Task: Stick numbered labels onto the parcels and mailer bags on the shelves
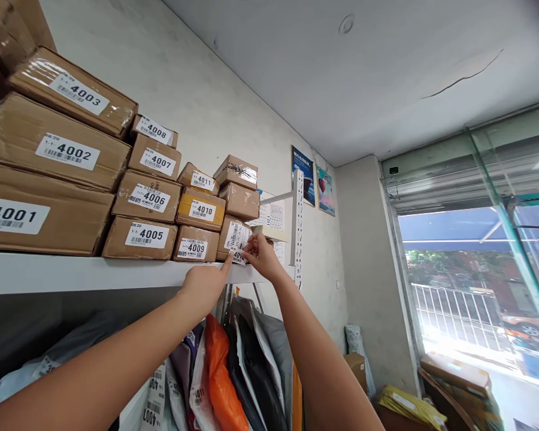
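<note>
My left hand (205, 282) reaches to the shelf's front edge, its index finger stretched out and touching the lower left of a white number label (238, 258). The rest of its fingers are mostly hidden. On the label's right side my right hand (263, 254) is closed, thumb and fingertips pinching its edge. This label lies against the front of a small brown cardboard box (223, 239), just below a printed shipping label (238, 234). Its number is partly covered by my fingers. Two smaller boxes, an upper one (236, 172) and a lower one (241, 202), are stacked on that box.
Along the white shelf (72, 272) stand stacked boxes with number labels, such as box 4009 (197, 242) and box 4002 (56, 140). Bagged parcels, one an orange bag (222, 368), hang or stand below. A perforated white post (298, 221) rises at the shelf's right end.
</note>
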Demonstrator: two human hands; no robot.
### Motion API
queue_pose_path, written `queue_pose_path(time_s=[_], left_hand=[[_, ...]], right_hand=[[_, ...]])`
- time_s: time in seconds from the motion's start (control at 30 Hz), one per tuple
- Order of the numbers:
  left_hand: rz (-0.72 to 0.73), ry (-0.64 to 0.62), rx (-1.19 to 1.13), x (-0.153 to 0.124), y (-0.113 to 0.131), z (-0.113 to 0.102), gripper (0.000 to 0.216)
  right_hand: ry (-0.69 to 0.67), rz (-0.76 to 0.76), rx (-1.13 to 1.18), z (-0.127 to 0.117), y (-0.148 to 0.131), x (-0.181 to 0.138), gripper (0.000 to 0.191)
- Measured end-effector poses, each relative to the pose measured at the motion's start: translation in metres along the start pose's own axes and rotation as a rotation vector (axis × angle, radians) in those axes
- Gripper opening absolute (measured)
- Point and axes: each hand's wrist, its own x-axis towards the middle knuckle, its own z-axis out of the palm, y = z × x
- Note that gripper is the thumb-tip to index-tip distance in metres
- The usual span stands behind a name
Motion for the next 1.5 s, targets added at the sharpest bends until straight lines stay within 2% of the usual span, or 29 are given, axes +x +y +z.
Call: queue_pose_path(time_s=[0.37, 0.43, 0.5, 0.6, 0.7, 0.83, 0.97, 1.1, 1.3, 1.5], left_hand=[[-0.003, -0.012, 0.012, -0.001, -0.001, -0.001, 0.076], [-0.001, -0.020, 0.017, -0.004, -0.001, -0.002, 0.076], [0.008, -0.025, 0.020, -0.006, -0.002, -0.002, 0.075], [0.030, -0.024, 0.024, -0.010, -0.002, -0.002, 0.074], [0.048, -0.024, 0.025, -0.012, -0.004, -0.002, 0.078], [0.061, -0.020, 0.018, -0.012, -0.008, 0.001, 0.082], [0.061, -0.019, 0.008, -0.013, -0.009, 0.001, 0.079], [0.070, -0.031, -0.003, -0.020, -0.007, 0.002, 0.080], [0.106, -0.033, -0.019, -0.029, -0.007, 0.008, 0.086], [0.079, -0.029, -0.024, -0.028, -0.013, 0.008, 0.082]], right_hand=[[0.199, 0.007, -0.101, 0.006, 0.011, -0.003, 0.040], [0.228, -0.012, -0.144, 0.007, 0.009, -0.005, 0.036], [0.196, -0.054, -0.179, 0.011, 0.004, -0.006, 0.028], [0.073, -0.111, -0.206, 0.014, -0.002, -0.008, 0.017], [-0.012, -0.119, -0.221, 0.010, 0.000, -0.009, 0.011], [-0.059, -0.102, -0.257, 0.001, 0.005, -0.007, 0.008], [-0.116, -0.121, -0.308, 0.005, -0.002, -0.006, 0.013], [-0.123, -0.147, -0.379, 0.004, -0.007, -0.008, 0.015], [-0.036, -0.162, -0.529, -0.003, 0.001, -0.010, 0.012], [-0.147, -0.310, -0.731, 0.003, -0.016, -0.001, 0.012]])
